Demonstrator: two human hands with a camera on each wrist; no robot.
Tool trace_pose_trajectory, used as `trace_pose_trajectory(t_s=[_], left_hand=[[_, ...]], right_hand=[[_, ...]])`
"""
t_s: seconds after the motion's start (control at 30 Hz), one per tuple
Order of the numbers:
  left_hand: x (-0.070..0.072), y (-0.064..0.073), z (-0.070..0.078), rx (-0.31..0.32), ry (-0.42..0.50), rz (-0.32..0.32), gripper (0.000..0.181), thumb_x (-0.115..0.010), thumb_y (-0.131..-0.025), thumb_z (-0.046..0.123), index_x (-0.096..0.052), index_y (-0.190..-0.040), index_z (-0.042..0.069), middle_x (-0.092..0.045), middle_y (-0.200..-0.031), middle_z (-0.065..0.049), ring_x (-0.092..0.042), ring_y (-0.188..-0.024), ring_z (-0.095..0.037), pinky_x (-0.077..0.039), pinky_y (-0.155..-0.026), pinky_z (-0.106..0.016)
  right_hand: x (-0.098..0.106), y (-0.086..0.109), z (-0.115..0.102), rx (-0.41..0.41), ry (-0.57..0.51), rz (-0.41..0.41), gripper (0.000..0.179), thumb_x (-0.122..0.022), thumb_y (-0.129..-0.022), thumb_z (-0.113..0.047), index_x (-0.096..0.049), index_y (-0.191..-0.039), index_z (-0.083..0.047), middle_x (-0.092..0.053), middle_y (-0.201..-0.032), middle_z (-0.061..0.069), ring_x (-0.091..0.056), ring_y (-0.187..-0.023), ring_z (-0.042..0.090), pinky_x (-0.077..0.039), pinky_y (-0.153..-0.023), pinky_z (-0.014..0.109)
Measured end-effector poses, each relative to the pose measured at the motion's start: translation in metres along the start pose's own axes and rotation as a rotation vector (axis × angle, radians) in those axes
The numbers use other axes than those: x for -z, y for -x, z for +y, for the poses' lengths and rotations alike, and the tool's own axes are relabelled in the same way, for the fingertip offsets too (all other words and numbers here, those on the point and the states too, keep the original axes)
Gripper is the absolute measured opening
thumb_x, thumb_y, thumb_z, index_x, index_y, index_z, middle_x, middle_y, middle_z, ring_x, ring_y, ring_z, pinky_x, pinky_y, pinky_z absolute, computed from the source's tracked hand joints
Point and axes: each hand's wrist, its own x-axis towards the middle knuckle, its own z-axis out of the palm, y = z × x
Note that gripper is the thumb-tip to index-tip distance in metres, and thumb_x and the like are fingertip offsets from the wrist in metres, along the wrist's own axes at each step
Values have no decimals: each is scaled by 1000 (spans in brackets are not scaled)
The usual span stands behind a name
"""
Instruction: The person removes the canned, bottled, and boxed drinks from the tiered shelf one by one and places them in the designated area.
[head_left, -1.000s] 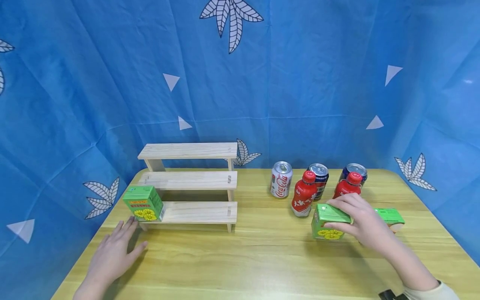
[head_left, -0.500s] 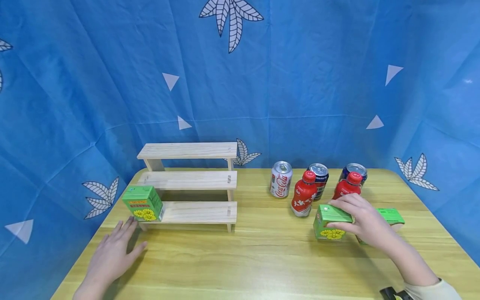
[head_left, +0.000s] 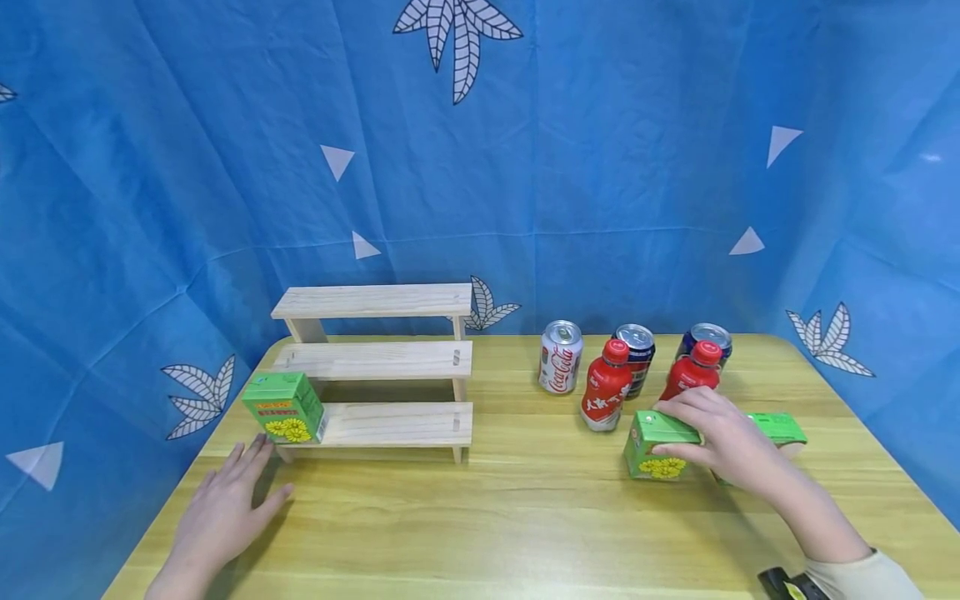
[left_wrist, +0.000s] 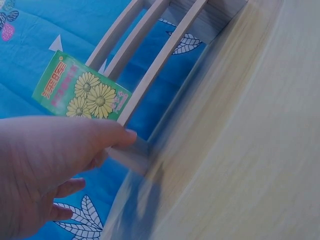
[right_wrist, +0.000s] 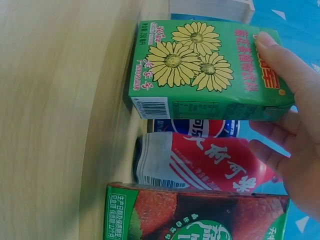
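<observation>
My right hand (head_left: pixel 723 442) grips a green drink carton (head_left: pixel 660 446) with yellow flowers by its upper part, thumb on the near face. The carton is upright, at or just over the table. In the right wrist view the thumb lies on the printed front of this carton (right_wrist: pixel 195 65). A second green carton (head_left: pixel 780 429), with a strawberry print in the right wrist view, stands partly hidden behind the hand. My left hand (head_left: pixel 225 500) lies with fingers spread by the front left leg of the wooden shelf (head_left: pixel 397 425). A matching flower carton (head_left: pixel 281 408) stands on its lowest tier's left end.
A white Coca-Cola can (head_left: pixel 561 358), a red bottle (head_left: pixel 606 387) and a dark blue can (head_left: pixel 636 354) stand left of and behind my right hand. Another red bottle (head_left: pixel 690 371) and dark blue can (head_left: pixel 708 337) are behind it. A blue patterned curtain (head_left: pixel 630 167) surrounds the table.
The head view has shifted slightly. My right hand keeps hold of the flower carton, which has barely moved. The left hand stays in place.
</observation>
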Motion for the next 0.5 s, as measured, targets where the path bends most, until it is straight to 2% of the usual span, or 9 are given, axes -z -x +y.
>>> trace_pose_trajectory(t_s=[0.5], left_hand=[[0,-2,-2,-5,-2,-10,88,-51,-93,61,-35,-147,-6,-31,-152,-31,-28,-138,-54,-24,-107,-74]], right_hand=[[2,0,0,-41,17,-59,48,-85,-70,-37,-72,-110,-12,-68,-99,-5,-59,-97,18,-51,-83,44]])
